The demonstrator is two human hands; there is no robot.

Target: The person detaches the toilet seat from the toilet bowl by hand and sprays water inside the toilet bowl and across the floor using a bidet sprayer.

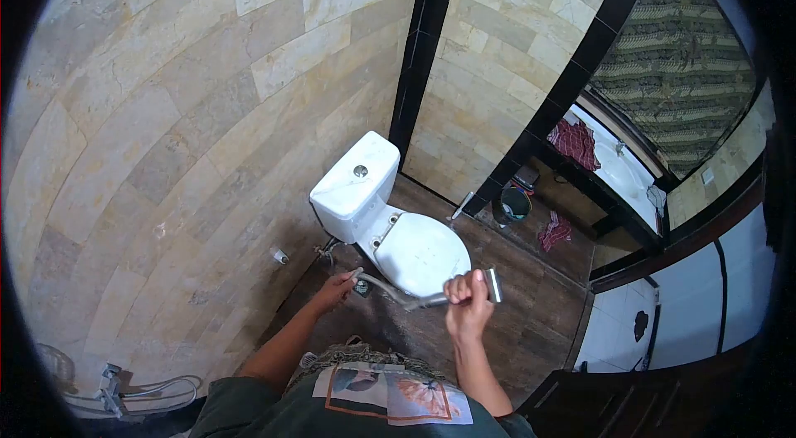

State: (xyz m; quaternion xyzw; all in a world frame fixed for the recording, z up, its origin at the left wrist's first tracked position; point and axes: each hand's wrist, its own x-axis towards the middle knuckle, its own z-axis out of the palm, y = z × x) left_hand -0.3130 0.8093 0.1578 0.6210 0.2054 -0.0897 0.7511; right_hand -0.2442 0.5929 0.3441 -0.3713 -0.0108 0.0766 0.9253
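A bent metal pipe (390, 290) runs between my two hands, low in front of the white toilet (424, 254). My left hand (335, 290) pinches its thin end, left of the bowl. My right hand (467, 295) is wrapped round the other end, beside a wide shiny metal cap (494, 285). The toilet lid is down, and the white tank (352, 181) has a round button on top. Under my left hand, a small drain (362, 287) shows on the dark floor.
A valve (325, 251) and a wall fitting (280, 256) are left of the toilet. A dark bin (512, 204) and a red cloth (555, 231) lie beyond it, near the sink counter (622, 169). A sprayer (110, 388) hangs at lower left.
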